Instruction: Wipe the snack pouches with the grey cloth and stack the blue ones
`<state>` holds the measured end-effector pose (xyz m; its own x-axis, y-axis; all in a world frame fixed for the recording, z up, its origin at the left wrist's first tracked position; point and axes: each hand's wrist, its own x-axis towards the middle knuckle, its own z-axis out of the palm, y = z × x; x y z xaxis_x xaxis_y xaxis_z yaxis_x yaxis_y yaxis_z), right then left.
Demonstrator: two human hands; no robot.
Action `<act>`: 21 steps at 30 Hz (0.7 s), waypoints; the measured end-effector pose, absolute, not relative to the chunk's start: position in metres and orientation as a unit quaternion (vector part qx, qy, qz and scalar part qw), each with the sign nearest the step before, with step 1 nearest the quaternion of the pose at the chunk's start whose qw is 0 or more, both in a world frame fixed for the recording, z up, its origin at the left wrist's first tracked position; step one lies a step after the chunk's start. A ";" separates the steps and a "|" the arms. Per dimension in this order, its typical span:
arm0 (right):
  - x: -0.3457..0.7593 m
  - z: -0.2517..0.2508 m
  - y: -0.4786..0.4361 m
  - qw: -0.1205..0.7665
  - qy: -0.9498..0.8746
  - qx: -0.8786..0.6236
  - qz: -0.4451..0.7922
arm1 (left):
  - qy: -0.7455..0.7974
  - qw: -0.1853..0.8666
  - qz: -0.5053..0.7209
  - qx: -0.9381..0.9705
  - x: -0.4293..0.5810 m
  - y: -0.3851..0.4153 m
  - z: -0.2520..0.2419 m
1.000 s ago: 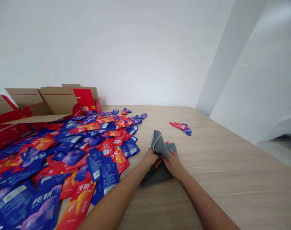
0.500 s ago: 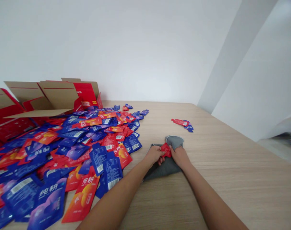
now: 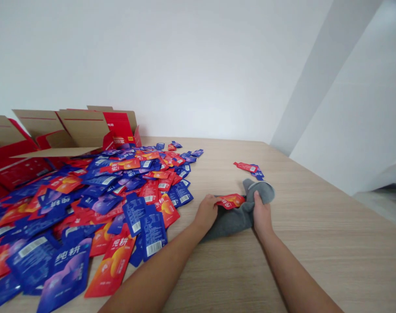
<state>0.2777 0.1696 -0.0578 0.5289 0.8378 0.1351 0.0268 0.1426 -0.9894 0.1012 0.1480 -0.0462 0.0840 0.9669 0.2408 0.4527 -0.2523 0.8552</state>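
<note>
A grey cloth pouch lies flat on the wooden table in front of me. My left hand grips its left end, fingers touching a red packet that rests on the cloth. My right hand clutches the pouch's right part, where the fabric bunches up beyond my fingers. Just left of my hands spreads a big heap of red and blue packets.
Open red cardboard boxes stand at the back left behind the heap. Two loose packets, one red and one blue, lie beyond the pouch. A white wall runs behind and along the right of the table.
The raised fold of the pouch has come down flat. My hands have moved apart along it, the right one sliding rightward. The red packet, hidden before, now lies on top.
</note>
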 end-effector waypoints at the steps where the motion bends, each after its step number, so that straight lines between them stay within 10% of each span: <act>1: 0.274 -0.055 0.166 0.618 -0.445 -0.575 0.298 | 0.533 0.311 0.419 0.666 0.101 0.149 -0.047; 9: 0.251 -0.057 0.156 0.257 -0.833 -0.471 0.134 | 0.571 0.392 0.402 0.599 0.098 0.162 -0.050; 21: 0.256 -0.068 0.175 0.282 -0.795 -0.531 0.083 | 0.555 0.494 0.429 0.514 0.105 0.156 -0.050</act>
<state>0.2558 0.1749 -0.0677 -0.2770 0.8904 0.3611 0.7969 0.4229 -0.4313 0.1053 0.1559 -0.0499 0.0162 0.9939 -0.1087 0.1464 0.1051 0.9836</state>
